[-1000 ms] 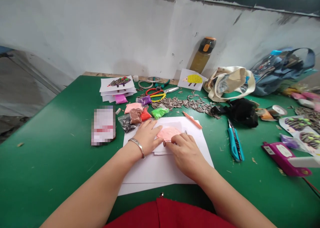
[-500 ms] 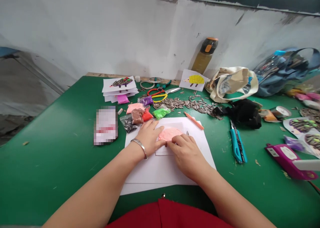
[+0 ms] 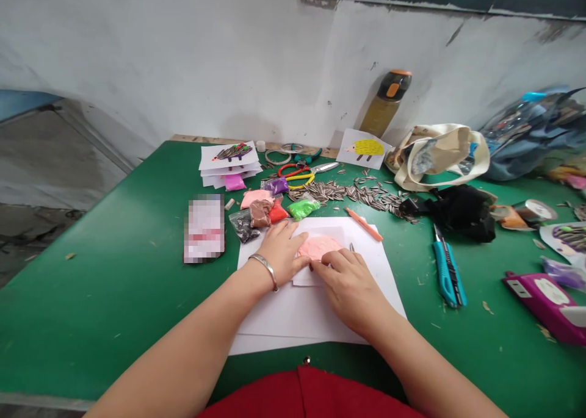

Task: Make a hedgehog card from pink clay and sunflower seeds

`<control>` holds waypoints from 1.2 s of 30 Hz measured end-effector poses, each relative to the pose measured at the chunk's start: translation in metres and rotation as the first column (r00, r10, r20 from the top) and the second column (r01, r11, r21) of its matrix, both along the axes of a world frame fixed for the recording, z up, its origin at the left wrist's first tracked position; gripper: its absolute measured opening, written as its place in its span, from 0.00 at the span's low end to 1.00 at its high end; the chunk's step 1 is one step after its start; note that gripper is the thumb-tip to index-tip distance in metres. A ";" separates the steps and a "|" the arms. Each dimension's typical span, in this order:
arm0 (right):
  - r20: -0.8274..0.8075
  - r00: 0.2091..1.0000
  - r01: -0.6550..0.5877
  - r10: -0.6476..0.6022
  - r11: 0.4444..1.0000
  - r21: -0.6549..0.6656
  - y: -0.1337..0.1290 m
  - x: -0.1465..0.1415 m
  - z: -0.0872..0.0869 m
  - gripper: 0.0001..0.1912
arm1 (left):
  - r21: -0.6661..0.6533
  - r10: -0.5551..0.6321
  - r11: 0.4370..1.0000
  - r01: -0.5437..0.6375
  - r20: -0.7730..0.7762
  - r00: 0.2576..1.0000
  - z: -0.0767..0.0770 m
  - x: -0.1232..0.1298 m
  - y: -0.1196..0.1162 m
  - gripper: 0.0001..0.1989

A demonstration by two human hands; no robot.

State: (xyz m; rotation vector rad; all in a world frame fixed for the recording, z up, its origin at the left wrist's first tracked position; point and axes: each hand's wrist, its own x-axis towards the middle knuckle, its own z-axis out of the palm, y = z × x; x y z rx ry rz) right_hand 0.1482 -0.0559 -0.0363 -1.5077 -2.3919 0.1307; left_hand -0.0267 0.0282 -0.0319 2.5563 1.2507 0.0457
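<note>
A flattened patch of pink clay point(image 3: 319, 246) lies on a small white card point(image 3: 300, 279), which rests on larger white sheets point(image 3: 293, 314). Fingers spread, my left hand point(image 3: 281, 253) lies flat over the card's left side, its thumb at the clay's lower edge. My right hand point(image 3: 350, 284) is on the right, fingers curled, its index fingertip pressed at the lower edge of the clay by a small dark spot. Whether that fingertip grips anything is too small to tell.
Behind the sheets are bags of coloured clay point(image 3: 304, 207), sunflower seeds point(image 3: 320, 192), scissors point(image 3: 297, 177) and an orange pen point(image 3: 364, 224). A blue cutter point(image 3: 448, 271) lies right; a blurred-out card point(image 3: 204, 229) lies left. A bottle point(image 3: 384, 104) leans against the wall.
The view has shifted slightly, so the table's contents appear farther right. Both hands keep nearly the same places on the card and clay.
</note>
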 end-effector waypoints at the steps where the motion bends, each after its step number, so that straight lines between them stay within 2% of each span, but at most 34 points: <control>1: -0.006 1.000 -0.010 0.010 1.000 0.008 -0.001 0.000 0.000 0.18 | 0.000 -0.002 1.000 0.002 -0.001 1.000 0.000 0.000 0.000 0.25; 8: 0.063 0.996 -0.070 0.069 0.997 0.017 -0.001 -0.005 -0.003 0.19 | 0.050 -0.022 0.999 0.021 0.005 1.000 -0.002 -0.001 0.001 0.20; 23: 0.073 0.997 -0.029 0.027 0.999 0.020 0.002 -0.006 -0.006 0.16 | 0.072 -0.015 0.997 0.013 0.021 1.000 -0.005 -0.001 0.000 0.20; 36: 0.075 0.997 -0.005 0.005 1.000 -0.002 0.001 -0.006 -0.004 0.19 | 0.069 -0.023 0.997 0.021 0.017 1.000 -0.003 -0.001 0.000 0.20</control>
